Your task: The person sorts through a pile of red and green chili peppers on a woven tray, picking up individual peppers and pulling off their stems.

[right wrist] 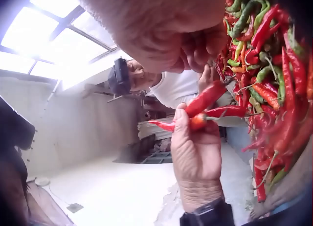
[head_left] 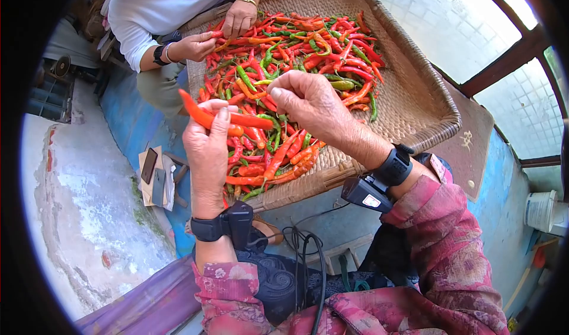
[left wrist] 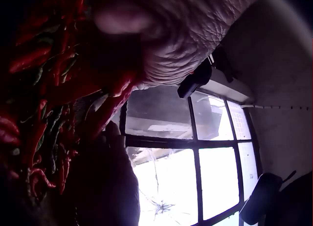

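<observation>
My left hand (head_left: 207, 139) holds a few long red and orange chili peppers (head_left: 198, 111) between thumb and fingers, over the near left side of a woven basket tray (head_left: 415, 86). In the right wrist view their stems show beside the thumb. My right hand (head_left: 317, 107) is raised over the heaped chilies (head_left: 290, 148), its fingers curled toward the thumb and nothing visible between them. A blurred red chili (right wrist: 266, 138) shows over the heap in the right wrist view. Most of the left wrist view is dark.
Across the tray, another person in a white top (head_left: 163, 9) handles chilies with both hands. Two phones (head_left: 149, 164) lie on a small stool at the left. Black cables (head_left: 305, 240) hang over my lap. A white bucket (head_left: 540, 210) stands far right, and windows rise behind the tray.
</observation>
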{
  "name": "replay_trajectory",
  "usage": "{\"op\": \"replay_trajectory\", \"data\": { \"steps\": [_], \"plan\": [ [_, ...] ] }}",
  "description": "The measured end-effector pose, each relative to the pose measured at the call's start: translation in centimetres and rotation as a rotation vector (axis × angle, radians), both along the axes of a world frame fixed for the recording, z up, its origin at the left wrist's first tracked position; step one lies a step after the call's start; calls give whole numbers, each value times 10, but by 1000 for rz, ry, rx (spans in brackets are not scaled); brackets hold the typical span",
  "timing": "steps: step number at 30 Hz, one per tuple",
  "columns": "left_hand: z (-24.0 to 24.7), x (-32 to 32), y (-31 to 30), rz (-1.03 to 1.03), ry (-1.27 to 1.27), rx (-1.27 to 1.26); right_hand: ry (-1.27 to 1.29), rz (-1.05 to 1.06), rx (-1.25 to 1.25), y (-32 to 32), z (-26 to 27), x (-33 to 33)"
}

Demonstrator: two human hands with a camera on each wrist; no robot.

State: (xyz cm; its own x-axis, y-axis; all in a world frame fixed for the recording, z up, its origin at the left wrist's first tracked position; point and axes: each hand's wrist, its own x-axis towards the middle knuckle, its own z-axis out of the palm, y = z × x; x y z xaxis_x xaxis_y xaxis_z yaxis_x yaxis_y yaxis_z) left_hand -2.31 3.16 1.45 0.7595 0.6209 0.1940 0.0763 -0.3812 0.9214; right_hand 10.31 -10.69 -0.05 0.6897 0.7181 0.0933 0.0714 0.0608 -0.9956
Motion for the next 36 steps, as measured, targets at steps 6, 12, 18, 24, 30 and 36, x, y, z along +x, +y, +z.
{"op": "replay_trajectory", "data": {
  "steps": [6,12,18,24,30,36],
  "plan": [
    [-3,2,-11,-94,-237,-490,-152,411,-167,0,-2,-7],
    [-8,0,-2,-2,-243,-473,-356,558,-206,0,-1,-7],
    [-11,-5,13,-48,-319,-729,-549,264,-310,-9,5,14],
    [-7,-7,1,-162,-249,-780,-1157,-662,-215,-18,7,44],
    [-12,3,-9,-208,-278,-766,-551,191,-248,-11,6,1],
    [-6,10,-13,-22,-266,-724,-594,314,-348,-11,6,0]
  ]
}}
